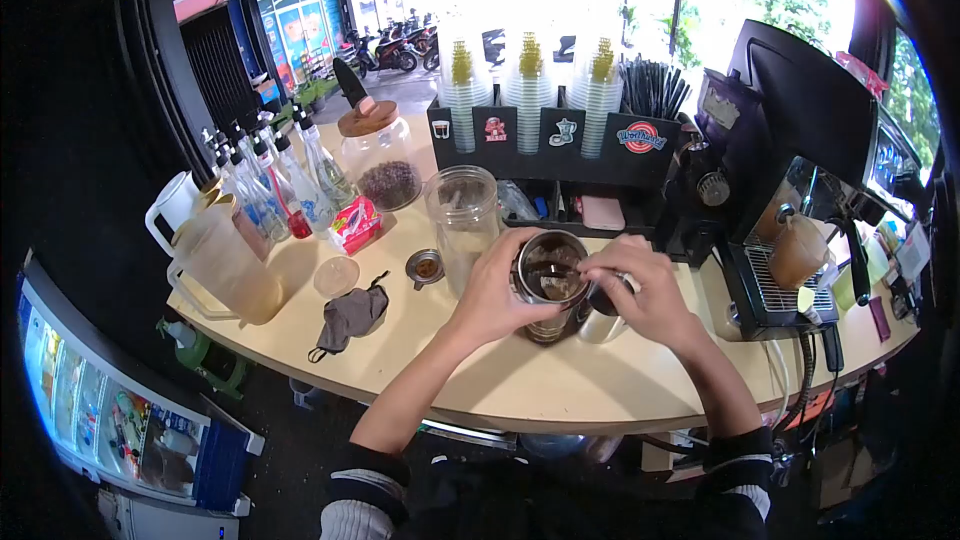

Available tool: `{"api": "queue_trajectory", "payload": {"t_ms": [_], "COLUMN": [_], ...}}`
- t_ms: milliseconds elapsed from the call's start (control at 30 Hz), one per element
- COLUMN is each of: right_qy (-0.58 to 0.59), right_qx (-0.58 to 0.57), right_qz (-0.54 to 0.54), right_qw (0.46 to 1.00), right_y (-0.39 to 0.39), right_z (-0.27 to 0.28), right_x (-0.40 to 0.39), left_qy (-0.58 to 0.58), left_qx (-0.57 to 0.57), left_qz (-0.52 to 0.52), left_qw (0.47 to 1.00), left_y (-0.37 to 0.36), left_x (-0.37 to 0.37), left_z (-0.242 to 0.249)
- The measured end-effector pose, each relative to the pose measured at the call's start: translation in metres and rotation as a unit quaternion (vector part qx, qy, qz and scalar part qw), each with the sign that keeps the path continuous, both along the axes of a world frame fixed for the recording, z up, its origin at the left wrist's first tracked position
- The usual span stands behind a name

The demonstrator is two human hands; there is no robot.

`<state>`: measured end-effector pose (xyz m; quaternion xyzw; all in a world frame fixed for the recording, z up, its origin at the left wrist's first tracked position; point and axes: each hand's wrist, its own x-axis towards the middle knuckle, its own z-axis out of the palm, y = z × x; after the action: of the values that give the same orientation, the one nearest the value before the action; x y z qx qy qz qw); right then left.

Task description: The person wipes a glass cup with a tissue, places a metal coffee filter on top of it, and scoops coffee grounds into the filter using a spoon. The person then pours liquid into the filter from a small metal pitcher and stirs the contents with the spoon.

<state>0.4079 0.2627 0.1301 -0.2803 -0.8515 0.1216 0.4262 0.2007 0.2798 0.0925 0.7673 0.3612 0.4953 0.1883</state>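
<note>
Likely working inside a dark-mouthed, round metal container (pixel 552 270)
Left hand (pixel 497 285) wraps it, toward the pale table's (pixel 450 375) near edge; right hand (pixel 645 285) pinches a thin utensil (pixel 570 268) at its mouth; the next move seems to need a steady left grip.

A coffee stall counter: espresso machine (pixel 775 275), stacked plastic cups (pixel 530 105) and a jar of beans (pixel 388 175).

Round metal cup (pixel 553 268), open mouth up, dark inside, above the wooden counter.
</note>
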Motion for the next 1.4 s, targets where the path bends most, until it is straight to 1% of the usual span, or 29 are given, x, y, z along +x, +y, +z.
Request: {"api": "queue_trajectory", "payload": {"t_ms": [67,100,167,200,233,300,367,400,433,500,567,633,667,700,767,800,833,900,1033,1100,1200,1333,1400], "right_qy": [0.046,0.045,0.011,-0.018,-0.017,0.063,0.048,0.033,0.033,0.037,0.033,0.049,0.010,0.010,0.022,0.073,0.072,-0.011,-0.014,-0.036,-0.010,-0.015,-0.051], "right_qx": [0.004,0.005,-0.064,-0.028,-0.026,-0.084,-0.099,-0.117,-0.116,-0.062,-0.064,-0.083,-0.077,-0.077,-0.059,-0.100,-0.101,-0.058,-0.054,-0.056,-0.037,-0.058,-0.040], "right_qz": [0.002,0.004,0.023,0.014,0.012,-0.001,0.009,0.020,0.018,-0.009,-0.009,0.014,-0.006,-0.007,-0.011,-0.002,-0.002,0.007,-0.002,0.021,0.011,0.024,0.028], "right_qw": [0.999,0.999,0.998,0.999,0.999,0.994,0.994,0.992,0.993,0.997,0.997,0.995,0.997,0.997,0.998,0.992,0.992,0.998,0.998,0.998,0.999,0.998,0.998], "right_y": [0.003,0.000,-0.007,-0.008,-0.007,-0.006,-0.011,-0.012,-0.013,-0.015,-0.012,-0.013,-0.015,-0.014,-0.011,-0.009,-0.008,-0.006,0.000,0.002,0.001,0.001,0.001], "right_z": [0.001,0.000,-0.001,-0.001,-0.003,-0.004,-0.004,-0.003,-0.002,0.000,0.000,-0.004,-0.004,-0.003,0.001,-0.001,0.000,0.003,0.004,0.003,0.006,0.004,0.002], "right_x": [0.000,-0.001,-0.001,0.000,0.002,0.005,0.007,0.008,0.009,0.011,0.013,0.008,0.009,0.011,0.014,0.011,0.012,0.013,0.019,0.019,0.022,0.023,0.024], "left_qy": [-0.019,-0.020,0.022,0.022,0.027,0.031,0.076,0.075,0.078,0.081,0.106,0.099,0.092,0.092,0.093,0.092,0.115,0.140,0.159,0.172,0.172,0.171,0.169], "left_qx": [-0.005,-0.005,0.023,0.024,0.025,0.028,0.075,0.077,0.080,0.080,0.094,0.099,0.107,0.107,0.121,0.120,0.120,0.120,0.102,0.096,0.087,0.096,0.105], "left_qz": [-0.030,-0.027,-0.021,-0.022,-0.027,-0.036,0.004,0.003,0.002,-0.002,0.020,0.023,0.029,0.028,0.036,0.036,0.035,0.036,0.013,0.009,-0.004,0.000,0.002], "left_qw": [0.999,0.999,0.999,0.999,0.999,0.998,0.994,0.994,0.994,0.994,0.990,0.990,0.990,0.990,0.988,0.988,0.985,0.982,0.982,0.980,0.981,0.981,0.980], "left_y": [0.002,0.002,0.002,0.002,0.001,0.001,0.001,0.003,0.005,0.007,0.008,0.008,0.008,0.009,0.009,0.009,0.008,0.008,0.012,0.012,0.013,0.012,0.013], "left_x": [-0.001,-0.002,-0.004,-0.005,-0.005,-0.004,-0.005,-0.005,-0.006,-0.006,-0.004,-0.001,0.000,0.000,0.001,0.000,-0.001,-0.004,-0.009,-0.010,-0.009,-0.007,-0.005], "left_z": [-0.002,-0.001,0.000,0.001,0.002,0.004,0.008,0.009,0.008,0.007,0.006,0.003,0.003,0.002,0.000,0.002,0.004,0.008,0.011,0.009,0.010,0.010,0.009]}}
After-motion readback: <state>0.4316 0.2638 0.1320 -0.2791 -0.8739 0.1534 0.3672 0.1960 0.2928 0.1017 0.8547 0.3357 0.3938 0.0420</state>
